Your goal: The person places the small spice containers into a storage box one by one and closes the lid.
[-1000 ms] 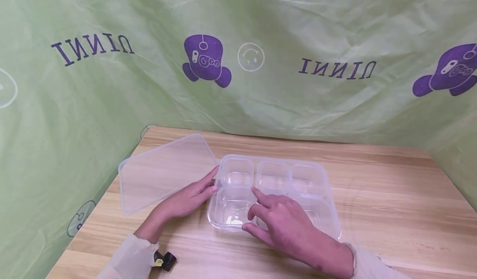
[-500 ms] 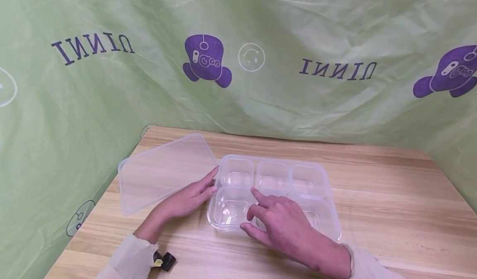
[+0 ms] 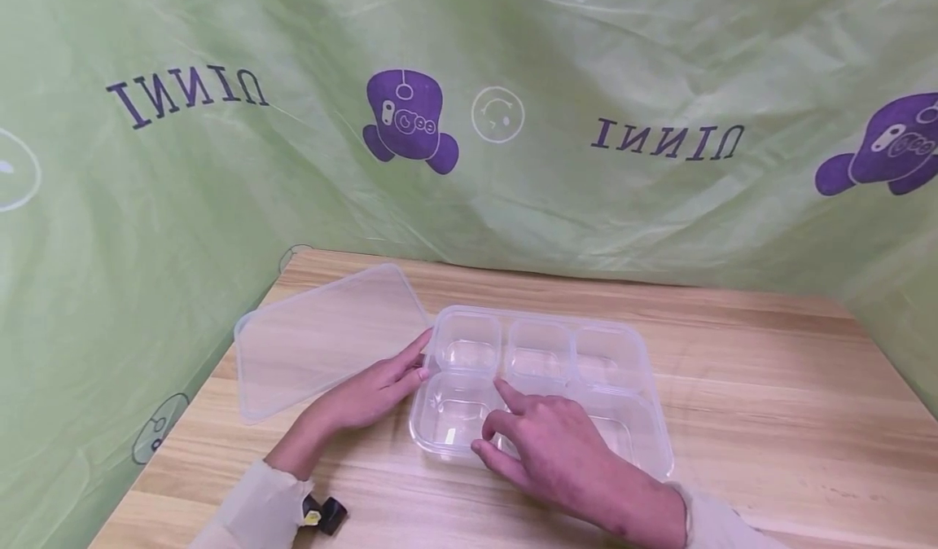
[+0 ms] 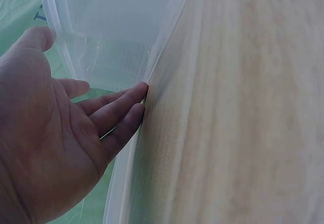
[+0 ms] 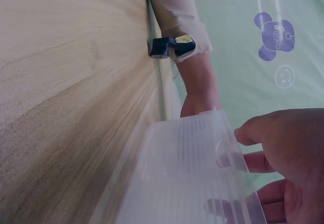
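A clear plastic lunch box [image 3: 538, 318] with several compartments sits on the table; no contents show in the compartments I can see. My left hand [image 3: 372, 394] lies at its left side, fingers extended to its edge. In the left wrist view, the fingertips [image 4: 139, 93] rest low beside the box wall [image 4: 109, 37]. My right hand [image 3: 560, 447] is over the box, index finger stretched toward the divider between compartments, other fingers loosely bent. It hides part of the front compartments. In the right wrist view, fingers of this hand [image 5: 298, 155] show through the box [image 5: 177, 168].
A translucent flat lid [image 3: 330, 341] lies on the wooden table [image 3: 762, 419] left of the box, close to my left hand. A small black device [image 3: 332, 516] is at my left sleeve. Green printed cloth [image 3: 557, 199] hangs behind the table and along its sides.
My right index fingertip has shifted slightly toward the near side along the divider. The left hand, box and lid stay in place; the head view has moved a little.
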Demonstrator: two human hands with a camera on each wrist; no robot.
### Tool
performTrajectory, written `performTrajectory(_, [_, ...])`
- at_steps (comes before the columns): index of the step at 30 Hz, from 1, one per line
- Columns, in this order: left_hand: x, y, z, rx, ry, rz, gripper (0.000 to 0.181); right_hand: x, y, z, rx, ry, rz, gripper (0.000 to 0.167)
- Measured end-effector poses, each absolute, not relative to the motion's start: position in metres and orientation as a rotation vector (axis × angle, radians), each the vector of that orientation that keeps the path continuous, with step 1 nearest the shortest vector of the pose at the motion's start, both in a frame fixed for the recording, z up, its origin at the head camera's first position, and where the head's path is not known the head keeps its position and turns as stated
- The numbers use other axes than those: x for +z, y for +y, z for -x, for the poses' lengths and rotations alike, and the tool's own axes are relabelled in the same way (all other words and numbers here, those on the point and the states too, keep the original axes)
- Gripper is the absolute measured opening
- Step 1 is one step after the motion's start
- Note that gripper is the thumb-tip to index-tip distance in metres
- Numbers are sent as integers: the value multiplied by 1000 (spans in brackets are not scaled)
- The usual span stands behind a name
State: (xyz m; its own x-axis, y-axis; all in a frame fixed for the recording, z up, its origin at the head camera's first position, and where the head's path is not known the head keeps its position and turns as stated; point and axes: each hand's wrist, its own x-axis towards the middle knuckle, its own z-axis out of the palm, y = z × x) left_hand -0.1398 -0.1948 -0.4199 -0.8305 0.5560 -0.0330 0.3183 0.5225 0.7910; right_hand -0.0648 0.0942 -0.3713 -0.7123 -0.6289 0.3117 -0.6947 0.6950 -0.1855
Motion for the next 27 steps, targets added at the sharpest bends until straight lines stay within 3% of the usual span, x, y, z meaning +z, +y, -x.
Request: performTrajectory(27, [-420, -195, 140, 1208, 2494, -724, 66, -368, 97, 59, 358, -2707, -1107, 13])
